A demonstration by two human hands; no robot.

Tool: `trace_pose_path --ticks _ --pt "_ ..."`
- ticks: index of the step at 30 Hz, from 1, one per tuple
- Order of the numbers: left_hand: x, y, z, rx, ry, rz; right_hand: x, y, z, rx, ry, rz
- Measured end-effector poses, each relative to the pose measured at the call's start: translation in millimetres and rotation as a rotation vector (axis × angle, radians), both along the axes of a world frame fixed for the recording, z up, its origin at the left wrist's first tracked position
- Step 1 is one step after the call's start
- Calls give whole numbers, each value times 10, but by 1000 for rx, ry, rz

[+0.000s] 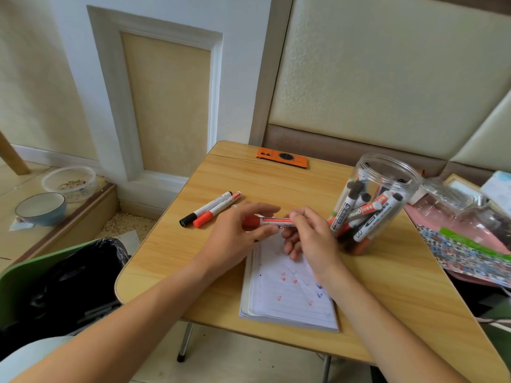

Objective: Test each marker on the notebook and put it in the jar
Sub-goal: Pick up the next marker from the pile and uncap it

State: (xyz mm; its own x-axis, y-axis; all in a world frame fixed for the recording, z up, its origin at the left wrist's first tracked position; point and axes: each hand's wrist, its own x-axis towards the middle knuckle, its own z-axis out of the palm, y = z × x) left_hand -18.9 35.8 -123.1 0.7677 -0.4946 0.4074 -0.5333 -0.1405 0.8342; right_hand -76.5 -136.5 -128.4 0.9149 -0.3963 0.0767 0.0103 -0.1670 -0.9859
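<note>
Both hands hold one red marker (272, 221) level above the top of the notebook (287, 294). The left hand (235, 239) pinches its cap end and the right hand (309, 236) grips the barrel, a hold that suits pulling the cap off or pushing it on; which one I cannot tell. The jar (373, 203) stands just right, already holding many markers. Two more markers (210, 209) wait on the table (276, 178), probably untested.
</note>
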Motion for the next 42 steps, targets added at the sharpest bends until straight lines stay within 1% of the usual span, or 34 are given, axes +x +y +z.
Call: trace_pose_path --ticks 3,9,16,22,25,27,29,32,35,38,40,42 --pt "3 -14 -22 -35 139 -14 -13 10 4 -42 9 -12" --pt "8 -28 -49 -70 220 -15 -22 35 11 -88 34 -31" --pt "20 -37 -79 -87 233 -12 -11 45 11 -96 61 -34" --pt "13 -26 -70 -76 208 0 -31 45 39 -117 84 -24" --pt "20 -28 -69 -57 212 -9 -23 34 28 -107 65 -18" --pt "23 -33 -66 -11 158 5 -22 23 41 -121 52 -6" --pt "44 -30 -72 73 55 41 -34 6 100 -107 27 3" --pt "89 4 -139 225 -44 79 -59 -42 302 -101 -110 -38" --pt "98 44 -228 352 -142 96 -106 -85 619 -249 -284 -130" --pt "56 59 -263 399 -259 75 -211 -148 977 -397 -427 -237" --pt "42 57 -268 423 -353 58 -269 -277 1209 -440 -481 -303" --pt "32 59 -260 450 -373 62 -299 -454 1422 -530 -513 -399"
